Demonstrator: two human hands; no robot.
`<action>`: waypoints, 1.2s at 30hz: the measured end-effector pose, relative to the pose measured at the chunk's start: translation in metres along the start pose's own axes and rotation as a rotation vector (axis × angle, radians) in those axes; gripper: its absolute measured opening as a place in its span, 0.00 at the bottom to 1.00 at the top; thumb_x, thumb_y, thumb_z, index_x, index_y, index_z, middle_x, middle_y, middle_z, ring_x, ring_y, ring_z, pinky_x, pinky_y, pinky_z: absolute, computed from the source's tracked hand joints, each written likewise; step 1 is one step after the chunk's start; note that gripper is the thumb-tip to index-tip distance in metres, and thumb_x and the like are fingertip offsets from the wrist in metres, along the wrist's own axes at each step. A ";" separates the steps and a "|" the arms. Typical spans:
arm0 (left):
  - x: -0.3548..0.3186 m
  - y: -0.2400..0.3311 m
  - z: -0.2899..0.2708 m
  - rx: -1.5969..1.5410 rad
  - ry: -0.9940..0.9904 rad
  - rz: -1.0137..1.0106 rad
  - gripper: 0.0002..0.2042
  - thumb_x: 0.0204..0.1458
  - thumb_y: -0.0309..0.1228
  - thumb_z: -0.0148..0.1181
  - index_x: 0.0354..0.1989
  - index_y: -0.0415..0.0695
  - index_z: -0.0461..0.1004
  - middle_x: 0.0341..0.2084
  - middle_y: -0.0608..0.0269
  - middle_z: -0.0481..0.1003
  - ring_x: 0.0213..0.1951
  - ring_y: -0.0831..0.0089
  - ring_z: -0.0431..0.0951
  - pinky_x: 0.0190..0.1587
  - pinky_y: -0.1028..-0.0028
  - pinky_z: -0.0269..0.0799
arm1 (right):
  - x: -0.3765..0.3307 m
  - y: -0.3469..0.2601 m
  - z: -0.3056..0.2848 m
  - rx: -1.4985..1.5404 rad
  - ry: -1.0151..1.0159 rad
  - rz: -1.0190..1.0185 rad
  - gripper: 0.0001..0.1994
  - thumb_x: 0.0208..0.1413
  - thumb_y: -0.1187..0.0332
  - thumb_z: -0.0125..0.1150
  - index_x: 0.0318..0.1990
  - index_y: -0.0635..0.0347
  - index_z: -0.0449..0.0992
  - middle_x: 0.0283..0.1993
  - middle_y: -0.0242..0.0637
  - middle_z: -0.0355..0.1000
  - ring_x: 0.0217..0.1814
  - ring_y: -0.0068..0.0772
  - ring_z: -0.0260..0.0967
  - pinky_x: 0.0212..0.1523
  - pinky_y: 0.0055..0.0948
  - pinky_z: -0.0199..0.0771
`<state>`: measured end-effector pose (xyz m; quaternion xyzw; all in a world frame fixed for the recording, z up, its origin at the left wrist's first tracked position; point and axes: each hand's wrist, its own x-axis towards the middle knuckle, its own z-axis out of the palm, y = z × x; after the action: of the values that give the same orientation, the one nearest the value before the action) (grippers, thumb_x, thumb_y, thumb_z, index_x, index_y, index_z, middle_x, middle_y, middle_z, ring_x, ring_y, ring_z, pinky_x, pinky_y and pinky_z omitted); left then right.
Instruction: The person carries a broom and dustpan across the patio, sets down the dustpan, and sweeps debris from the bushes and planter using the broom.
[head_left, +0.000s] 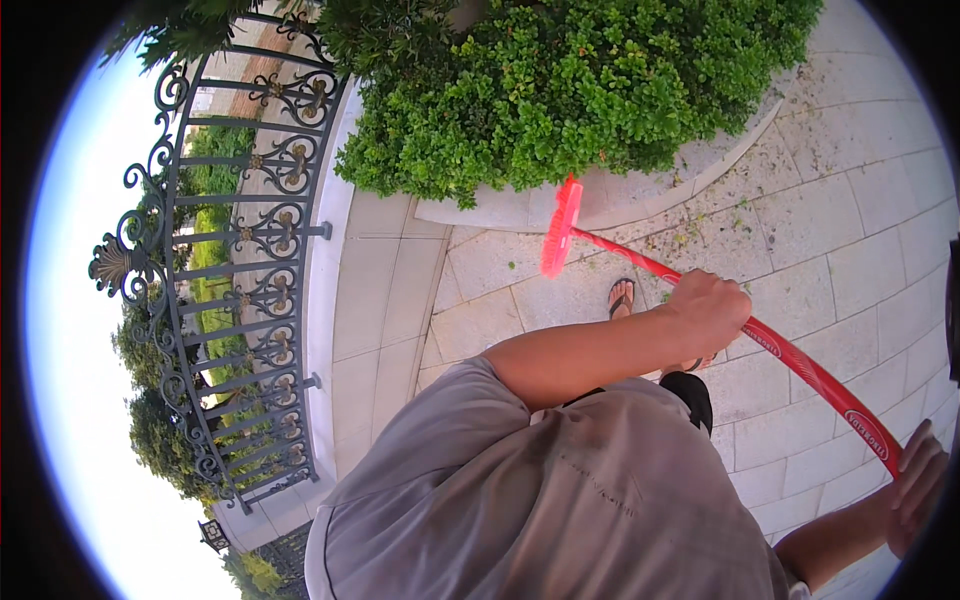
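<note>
A red broom (800, 362) runs slantwise from the lower right toward the planter. My left hand (708, 310) is closed round the middle of its handle, with the forearm reaching across in front of my body. At the right rim of the view, my right hand (918, 485) has its fingers bent over the handle's upper end; part of that hand is cut off by the dark edge. The pinkish-red broom head (563, 228) is beside the planter's curb, its bristles facing left. Whether the bristles touch the paving cannot be told.
Green bushes (560, 90) overhang a curved stone curb (690, 190). Fallen leaves (715, 240) lie scattered along it on pale paving (790, 270). A dark ornate metal fence (245, 270) stands on a low wall at left. My sandalled foot (621, 297) is below the broom head.
</note>
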<state>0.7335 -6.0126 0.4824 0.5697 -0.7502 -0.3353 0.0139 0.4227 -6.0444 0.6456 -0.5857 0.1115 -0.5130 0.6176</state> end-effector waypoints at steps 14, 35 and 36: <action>-0.185 -0.459 0.002 0.202 0.068 -0.711 0.08 0.53 0.31 0.61 0.39 0.58 0.84 0.45 0.66 0.79 0.49 0.59 0.81 0.50 0.60 0.78 | 0.050 0.390 0.288 0.159 -0.213 0.406 0.14 0.58 0.78 0.63 0.25 0.60 0.64 0.28 0.33 0.65 0.31 0.30 0.63 0.35 0.34 0.64; 0.016 -0.301 0.043 0.167 -0.007 -0.398 0.07 0.55 0.32 0.61 0.38 0.48 0.84 0.41 0.56 0.79 0.45 0.53 0.80 0.50 0.59 0.76 | 0.021 0.271 0.082 0.082 0.063 0.340 0.11 0.57 0.76 0.53 0.22 0.66 0.66 0.25 0.39 0.67 0.30 0.40 0.64 0.48 0.46 0.70; 0.033 -0.275 0.050 0.132 0.031 -0.371 0.08 0.52 0.29 0.60 0.39 0.48 0.84 0.42 0.55 0.80 0.46 0.53 0.80 0.51 0.59 0.76 | 0.015 0.254 0.059 0.070 0.083 0.329 0.12 0.57 0.75 0.52 0.21 0.65 0.65 0.23 0.37 0.66 0.29 0.39 0.63 0.47 0.46 0.70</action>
<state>0.9343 -6.0515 0.2891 0.7029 -0.6524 -0.2735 -0.0742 0.6004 -6.0740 0.4568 -0.5161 0.2136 -0.4321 0.7080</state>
